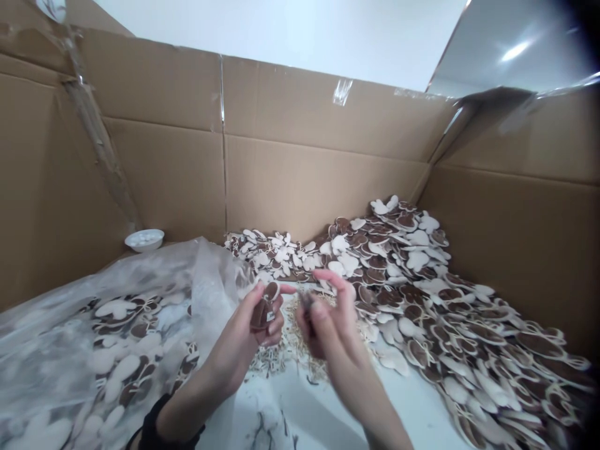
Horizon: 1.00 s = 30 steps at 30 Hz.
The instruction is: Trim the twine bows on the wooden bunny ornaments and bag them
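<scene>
My left hand pinches a brown mouse-eared ornament in its grip above the desk. My right hand is blurred, its grip unreadable. Holding the ornament steady by its edges seems best.

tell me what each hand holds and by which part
Left hand pinches a brown, white-edged flat cutout by its lower half. The right hand is blurred, cannot tell.

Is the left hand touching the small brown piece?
Touching. The head view shows the left hand pinching the brown piece between thumb and fingers.
</scene>
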Available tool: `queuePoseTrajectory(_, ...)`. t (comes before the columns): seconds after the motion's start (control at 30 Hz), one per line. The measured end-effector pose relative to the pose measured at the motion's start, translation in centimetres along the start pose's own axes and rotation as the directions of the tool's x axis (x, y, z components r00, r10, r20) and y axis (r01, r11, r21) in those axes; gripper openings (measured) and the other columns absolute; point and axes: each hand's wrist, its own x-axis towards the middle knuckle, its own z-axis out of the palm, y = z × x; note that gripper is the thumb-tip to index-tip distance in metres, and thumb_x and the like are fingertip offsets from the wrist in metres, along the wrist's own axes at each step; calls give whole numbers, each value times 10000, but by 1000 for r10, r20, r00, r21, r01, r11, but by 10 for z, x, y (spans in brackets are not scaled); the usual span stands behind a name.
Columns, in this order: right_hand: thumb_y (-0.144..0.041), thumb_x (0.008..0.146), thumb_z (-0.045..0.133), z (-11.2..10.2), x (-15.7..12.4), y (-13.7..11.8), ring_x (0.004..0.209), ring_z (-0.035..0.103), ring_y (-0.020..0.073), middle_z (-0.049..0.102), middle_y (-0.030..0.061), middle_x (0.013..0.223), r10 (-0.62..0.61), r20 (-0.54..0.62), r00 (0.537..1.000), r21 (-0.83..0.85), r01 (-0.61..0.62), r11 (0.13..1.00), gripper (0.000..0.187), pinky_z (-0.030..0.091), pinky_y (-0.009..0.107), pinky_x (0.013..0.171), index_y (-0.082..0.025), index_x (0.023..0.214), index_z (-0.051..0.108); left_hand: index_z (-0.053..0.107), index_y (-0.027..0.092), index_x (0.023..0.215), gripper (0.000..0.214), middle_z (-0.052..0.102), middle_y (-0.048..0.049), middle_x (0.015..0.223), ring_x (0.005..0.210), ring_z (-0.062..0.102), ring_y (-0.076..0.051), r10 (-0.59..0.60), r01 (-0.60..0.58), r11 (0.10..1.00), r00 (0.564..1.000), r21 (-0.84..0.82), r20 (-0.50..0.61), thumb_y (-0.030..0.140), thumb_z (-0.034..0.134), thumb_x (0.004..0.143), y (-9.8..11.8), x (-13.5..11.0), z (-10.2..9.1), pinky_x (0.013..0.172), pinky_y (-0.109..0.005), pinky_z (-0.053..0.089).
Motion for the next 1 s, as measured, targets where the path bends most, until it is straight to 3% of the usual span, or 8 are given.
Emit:
queuePoseTrajectory(0.07, -503, 975, 313, 21, -5, 3, 590, 390, 136, 428, -25, 715, -12, 78, 997, 13, 11, 1000, 338, 354, 255, 526, -344, 1272, 289, 672, 187, 901, 341, 528, 12, 715, 616, 485, -86, 15, -15, 1000, 995, 4, -100, 472, 485, 903, -2, 1, 1, 550, -171, 417)
queuePoseTrajectory(0.17, -482, 988, 284, 34, -3, 9, 707, 458, 152, 467, -12, 796, -41, 115, 993, 28, 38, 999, 306, 421, 311, 686, -351, 1265, 283, 673, 219, 1043, 382, 654, -27, 939, 930, 578, -171, 82, -70, 994, 984, 79, -158, 505, 461, 904, -3, 2, 3, 797, -241, 466)
queuePoseTrajectory(0.3, -461, 996, 274, 34, 2, 12, 818, 520, 162, 550, 17, 926, -52, 130, 990, 50, 46, 998, 281, 418, 364, 830, -328, 1244, 272, 590, 285, 1228, 454, 589, -1, 1262, 1233, 453, -231, 223, -188, 961, 960, 201, -167, 555, 417, 906, -2, 0, 1, 1047, -322, 330)
queuePoseTrajectory(0.47, -455, 994, 287, 34, 1, 11, 902, 540, 170, 566, 40, 988, -45, 126, 991, 65, 37, 997, 300, 399, 378, 902, -310, 1257, 274, 513, 313, 1308, 478, 483, 20, 1400, 1324, 371, -248, 334, -276, 900, 934, 337, -125, 559, 376, 921, -6, -2, -3, 1125, -351, 230)
queuePoseTrajectory(0.63, -455, 987, 332, 34, 2, 15, 768, 524, 153, 523, -6, 824, -10, 69, 998, 84, 4, 996, 299, 428, 330, 803, -321, 1253, 302, 506, 264, 1318, 501, 478, -24, 1410, 1348, 349, -258, 379, -310, 856, 921, 414, -94, 545, 357, 931, -10, -1, 0, 1137, -370, 221)
queuePoseTrajectory(0.83, -424, 976, 406, 38, 5, 18, 648, 481, 118, 545, -28, 784, -36, -4, 999, 295, 35, 955, 219, 424, 269, 693, -325, 1167, 365, 519, 239, 1319, 479, 427, -12, 1458, 1388, 283, -218, 416, -354, 843, 907, 405, -72, 491, 328, 959, -15, -3, 3, 1157, -317, 179)
queuePoseTrajectory(1.0, -499, 902, 518, 41, 7, 15, 488, 321, 83, 422, -66, 630, 34, -9, 999, 363, -29, 931, 286, 231, 190, 448, -295, 1058, 392, 507, 245, 1329, 479, 412, 7, 1469, 1403, 240, -203, 401, -354, 887, 909, 297, -112, 490, 327, 958, -19, -5, 4, 1140, -286, 222)
